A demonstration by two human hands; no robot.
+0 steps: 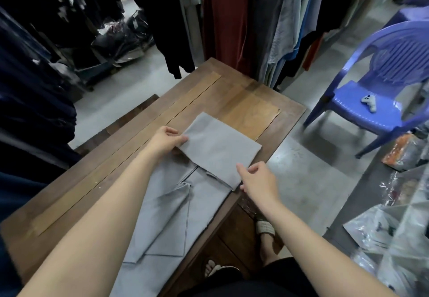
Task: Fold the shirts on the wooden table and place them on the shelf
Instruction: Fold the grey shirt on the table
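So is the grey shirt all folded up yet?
Only partly: the grey shirt has its far end doubled back, the near part lies long and flat.

We cannot see the near end of the grey shirt point(171, 215): it runs off the bottom edge, and our left arm point(111, 192) covers part of its side. The purple chair point(348, 97) is cut by the right edge. The small pale object point(369, 103) on its seat is too small for us to name.

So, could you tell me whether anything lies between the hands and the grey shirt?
Nothing visible does: the left hand pinches the grey shirt at its folded edge and the right hand touches its near corner. No shelf is in view.
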